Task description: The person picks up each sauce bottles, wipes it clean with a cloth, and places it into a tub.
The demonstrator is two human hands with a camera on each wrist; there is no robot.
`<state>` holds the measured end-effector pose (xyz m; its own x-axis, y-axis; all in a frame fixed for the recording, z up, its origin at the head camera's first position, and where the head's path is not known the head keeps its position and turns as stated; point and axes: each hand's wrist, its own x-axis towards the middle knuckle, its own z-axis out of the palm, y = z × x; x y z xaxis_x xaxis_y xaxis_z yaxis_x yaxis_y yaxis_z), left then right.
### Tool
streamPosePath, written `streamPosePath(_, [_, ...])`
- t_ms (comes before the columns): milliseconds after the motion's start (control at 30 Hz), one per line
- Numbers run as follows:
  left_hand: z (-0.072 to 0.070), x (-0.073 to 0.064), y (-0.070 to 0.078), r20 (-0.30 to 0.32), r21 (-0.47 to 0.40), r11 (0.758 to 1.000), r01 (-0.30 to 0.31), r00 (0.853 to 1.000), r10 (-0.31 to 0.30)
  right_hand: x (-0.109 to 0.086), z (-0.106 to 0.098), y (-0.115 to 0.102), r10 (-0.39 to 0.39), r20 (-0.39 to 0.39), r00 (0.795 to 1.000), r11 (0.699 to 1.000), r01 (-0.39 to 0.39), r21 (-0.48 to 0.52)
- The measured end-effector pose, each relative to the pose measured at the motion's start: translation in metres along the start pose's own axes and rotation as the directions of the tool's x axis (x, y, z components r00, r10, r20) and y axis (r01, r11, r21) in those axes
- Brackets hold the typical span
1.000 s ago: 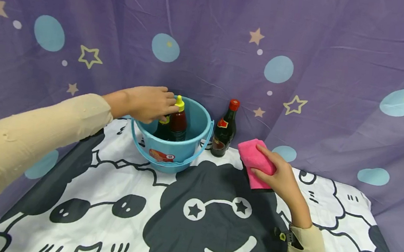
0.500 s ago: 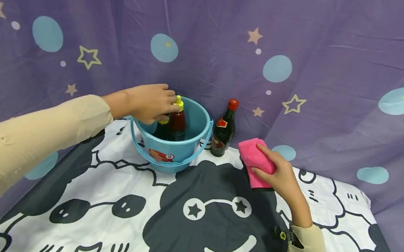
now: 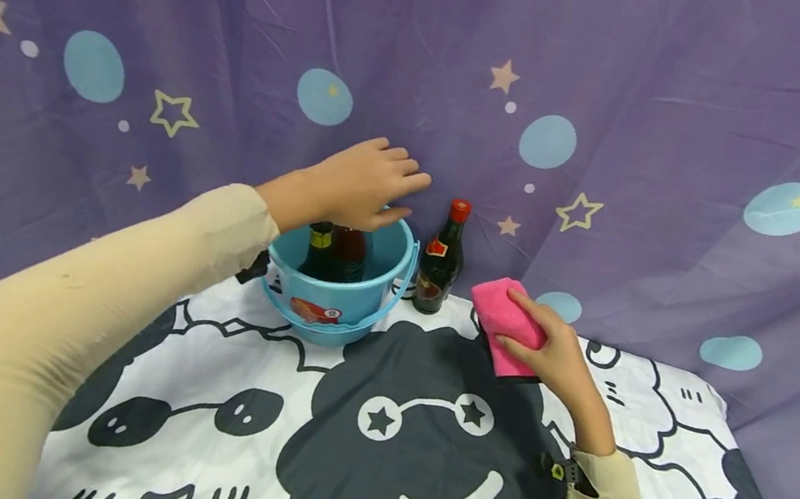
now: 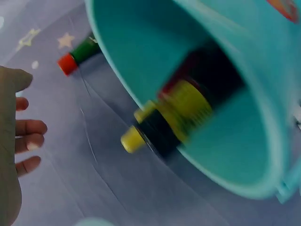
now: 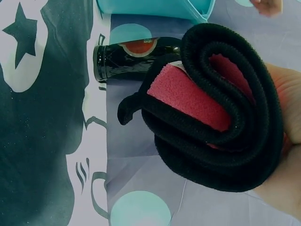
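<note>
My left hand (image 3: 366,183) hovers above the blue bucket (image 3: 333,305), fingers extended toward the right and holding nothing. Inside the bucket stand two dark bottles; the nearer bottle (image 4: 188,101) has a yellow cap and yellow neck label in the left wrist view. My hand hides the tops of both in the head view. Just right of the bucket, a dark green bottle (image 3: 441,261) with a red cap stands upright. Farther right, my right hand (image 3: 563,353) grips a folded pink cloth (image 3: 506,325), whose rolled layers show a black edging (image 5: 211,155) in the right wrist view.
A sheet (image 3: 209,459) with a black and white sheep print covers the surface. Behind it hangs a purple curtain (image 3: 424,53) with stars and blue dots. The bucket's handle (image 3: 393,303) hangs down over its front right side.
My left hand has left the yellow-capped bottles in the bucket and moved up and to the right, toward the red-capped bottle. My right hand and the cloth stay in place.
</note>
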<state>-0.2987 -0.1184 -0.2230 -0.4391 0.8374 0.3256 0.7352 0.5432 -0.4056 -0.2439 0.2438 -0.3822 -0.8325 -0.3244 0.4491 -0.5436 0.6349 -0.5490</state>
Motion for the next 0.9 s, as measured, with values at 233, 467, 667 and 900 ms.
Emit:
streamPosePath(233, [0.030,0.041,0.019,0.006,0.013,0.994,0.104,0.995,-0.104,-0.002,-0.001,-0.001,0.006,-0.014,1.000,1.000,-0.006,0.016])
streamPosePath(467, [0.061,0.064,0.026,0.069,0.016,0.973,0.231,0.970,-0.231,-0.001,0.000,-0.002,0.006,-0.009,1.000,1.000,-0.006,0.030])
streamPosePath(667, [0.071,0.080,0.027,0.141,-0.038,0.939,0.341,0.932,-0.333,0.000,0.001,-0.003,0.016,0.007,1.000,1.000,-0.016,0.014])
streamPosePath(900, [0.075,0.096,0.032,0.213,-0.054,0.899,0.434,0.885,-0.415,0.002,0.000,-0.003,-0.001,0.006,1.000,1.000,0.001,0.000])
